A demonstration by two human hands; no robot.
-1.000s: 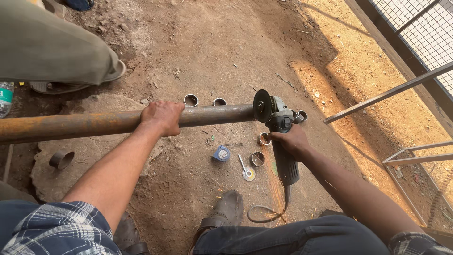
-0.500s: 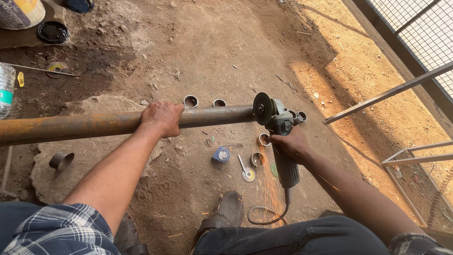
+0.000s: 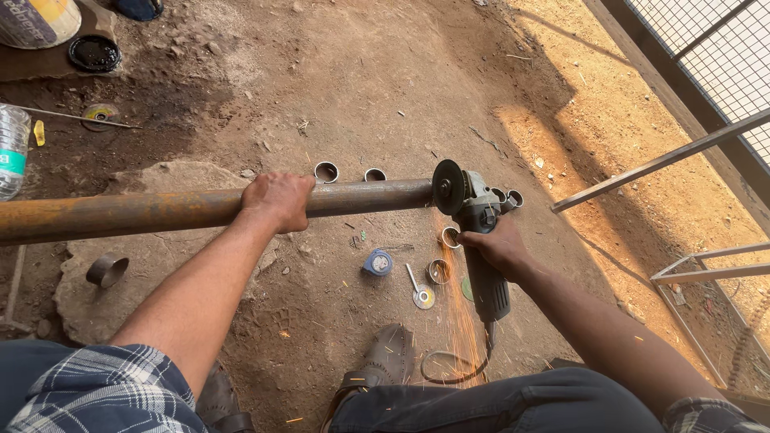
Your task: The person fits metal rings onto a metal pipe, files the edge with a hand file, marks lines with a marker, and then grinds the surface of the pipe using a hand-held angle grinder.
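Observation:
A long rusty steel pipe [image 3: 160, 210] runs across the view from the left edge to the centre. My left hand [image 3: 278, 200] grips it from above. My right hand [image 3: 496, 245] holds a grey angle grinder [image 3: 481, 240], whose dark disc [image 3: 447, 187] meets the pipe's right end. Orange sparks [image 3: 459, 321] fall from the cut toward my legs. The grinder's cable [image 3: 451, 367] loops on the ground by my shoe [image 3: 383, 362].
Short cut pipe rings [image 3: 326, 171] lie on the dirt beyond the pipe; another ring [image 3: 107, 270] rests on a flat stone at left. A small blue tape roll [image 3: 377, 262] and a flat key tool [image 3: 419, 293] lie below the pipe. A metal frame [image 3: 706, 273] stands right. A plastic bottle [image 3: 11, 152] lies far left.
A person's leg and shoe at the upper left have left the view, uncovering a bucket and lid. Sparks now stream from the disc. Both hands stay where they were.

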